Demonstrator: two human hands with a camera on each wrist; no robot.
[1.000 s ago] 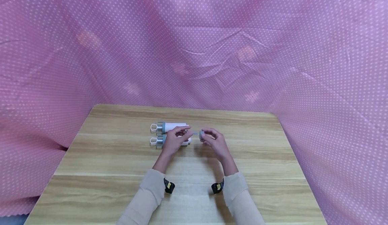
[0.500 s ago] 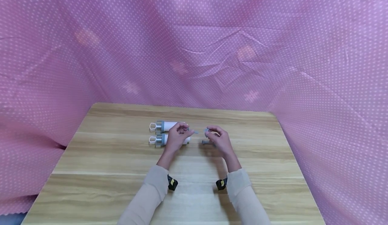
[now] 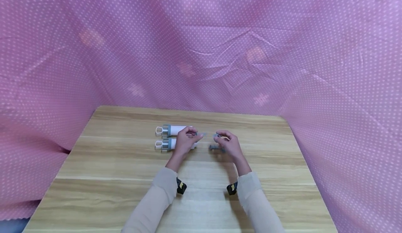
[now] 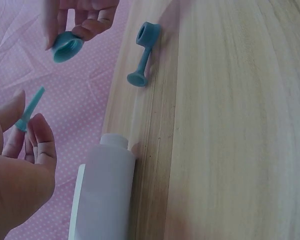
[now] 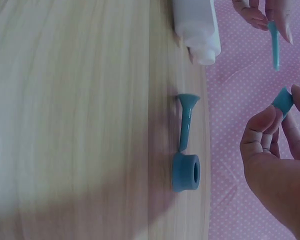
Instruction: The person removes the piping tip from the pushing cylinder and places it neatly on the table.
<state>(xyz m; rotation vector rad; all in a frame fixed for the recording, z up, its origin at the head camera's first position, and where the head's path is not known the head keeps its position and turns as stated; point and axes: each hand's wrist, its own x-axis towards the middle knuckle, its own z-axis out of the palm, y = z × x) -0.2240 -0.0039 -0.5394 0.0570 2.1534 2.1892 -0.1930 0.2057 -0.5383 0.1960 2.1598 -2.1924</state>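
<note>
My left hand (image 3: 184, 143) pinches a slim teal nozzle (image 4: 33, 107) by its wide end, thin tip pointing toward the other hand. Between thumb and fingers of my right hand (image 3: 231, 147) is a teal ring cap (image 4: 67, 47), its hollow side facing the nozzle. The two pieces are apart, held above the table. Below the right hand, a second teal nozzle (image 5: 186, 122) lies by a second ring cap (image 5: 185, 172). Two white syringe-like barrels (image 3: 179, 130) with teal collars and white loop handles lie side by side; my left hand hides part of the nearer one.
The wooden table (image 3: 125, 163) carries all these pieces. Pink dotted cloth (image 3: 201, 51) hangs behind it and along both sides. A small black camera (image 3: 181, 186) sits on the left wrist, another (image 3: 232, 188) on the right.
The right hand has moved slightly right with the ring cap, widening the gap to the nozzle. Both hands have shifted a little right, and the pieces lying on the table have come into sight.
</note>
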